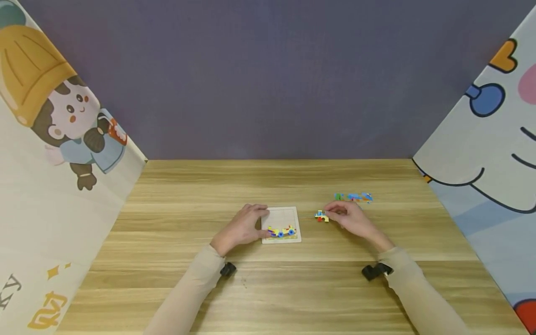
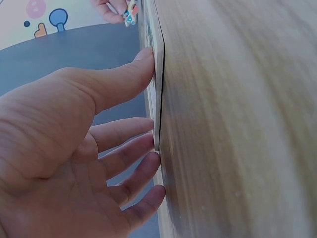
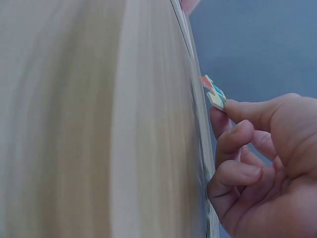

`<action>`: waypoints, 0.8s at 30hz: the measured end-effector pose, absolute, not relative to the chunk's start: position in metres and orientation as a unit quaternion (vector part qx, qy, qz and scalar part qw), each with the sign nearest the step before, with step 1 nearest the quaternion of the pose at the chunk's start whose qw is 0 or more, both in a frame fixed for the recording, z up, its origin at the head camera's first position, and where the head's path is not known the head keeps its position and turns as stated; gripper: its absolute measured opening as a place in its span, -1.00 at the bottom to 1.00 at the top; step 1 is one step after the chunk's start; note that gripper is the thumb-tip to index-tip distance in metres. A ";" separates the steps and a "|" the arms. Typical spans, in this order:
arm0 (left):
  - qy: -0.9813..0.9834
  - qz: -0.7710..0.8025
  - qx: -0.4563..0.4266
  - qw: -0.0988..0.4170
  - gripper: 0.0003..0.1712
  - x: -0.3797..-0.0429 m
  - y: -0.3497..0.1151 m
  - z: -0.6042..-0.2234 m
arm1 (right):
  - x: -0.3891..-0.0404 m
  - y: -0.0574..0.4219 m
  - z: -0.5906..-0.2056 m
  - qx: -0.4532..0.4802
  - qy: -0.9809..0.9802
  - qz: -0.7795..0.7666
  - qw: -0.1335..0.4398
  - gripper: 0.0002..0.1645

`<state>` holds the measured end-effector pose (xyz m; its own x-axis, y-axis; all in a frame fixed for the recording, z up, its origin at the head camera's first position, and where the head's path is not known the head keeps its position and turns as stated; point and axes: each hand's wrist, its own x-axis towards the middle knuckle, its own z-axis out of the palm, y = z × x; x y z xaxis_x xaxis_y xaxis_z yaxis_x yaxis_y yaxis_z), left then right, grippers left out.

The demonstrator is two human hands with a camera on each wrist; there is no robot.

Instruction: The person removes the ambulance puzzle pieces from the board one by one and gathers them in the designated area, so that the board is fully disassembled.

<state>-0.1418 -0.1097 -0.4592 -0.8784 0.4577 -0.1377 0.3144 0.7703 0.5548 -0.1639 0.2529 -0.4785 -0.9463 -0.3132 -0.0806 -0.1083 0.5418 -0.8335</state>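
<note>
A square, pale wooden puzzle board (image 1: 279, 217) lies flat on the table, with joined yellow, blue and red pieces (image 1: 281, 232) along its near side. My left hand (image 1: 244, 225) rests at the board's left side. Its thumb (image 2: 116, 84) presses on the near-left part, while the other fingers extend, lightly bent, to the far-left corner. To the right of the board, my right hand (image 1: 352, 219) pinches a small puzzle piece (image 3: 216, 96) between thumb and index finger. This piece is yellow, blue and red, and is held tilted just off the table in the right wrist view.
Several loose, mostly blue puzzle pieces (image 1: 353, 197) lie behind my right hand. The wood-grain table (image 1: 293, 288) meets a dark back wall (image 1: 276, 83), and cartoon-printed panels (image 1: 502, 153) stand on both sides. Each wrist carries a small black camera (image 1: 228, 269).
</note>
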 end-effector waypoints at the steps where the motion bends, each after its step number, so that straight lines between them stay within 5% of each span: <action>1: 0.932 0.267 0.206 0.135 -0.17 -0.142 -0.110 -0.459 | -0.164 0.256 -0.478 -0.116 0.872 -0.463 0.111 -0.70; 24: 0.934 0.260 0.213 0.123 -0.17 -0.144 -0.108 -0.462 | -0.158 0.323 -0.474 -0.058 0.884 -0.459 0.065 -0.55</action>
<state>-0.1439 -0.1077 -0.4622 -0.8791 0.4616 -0.1188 0.3335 0.7738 0.5386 -0.1578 0.3233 -0.4745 -0.9849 -0.1622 -0.0611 -0.0433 0.5720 -0.8191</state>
